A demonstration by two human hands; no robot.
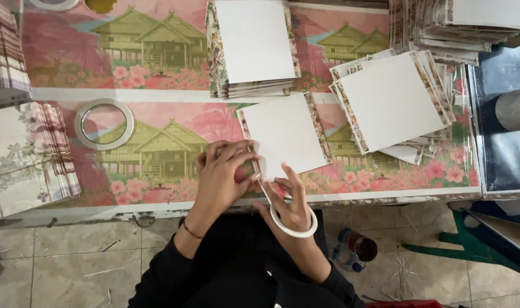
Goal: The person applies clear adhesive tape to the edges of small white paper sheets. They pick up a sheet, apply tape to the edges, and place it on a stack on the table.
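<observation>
**Taping the edge of a white card**

The left hand (219,174) is pressing flat on the left edge of a white square card (284,136) lying on the bench (157,85), fingers spread over the spot where a strip of tape is meeting the card. The right hand (291,202) is closing its grip around a roll of white tape (294,219) worn around the wrist and palm, pulling a strip toward the card's corner. By my judgement this card is only at its first edge. A neat stack of cards (254,45) is sitting behind it, a looser fanned pile (394,100) to the right, and a taller heap (460,25) at the far corner; which piles are finished I cannot tell. A second tape roll (104,124) is lying unused to the left.
</observation>
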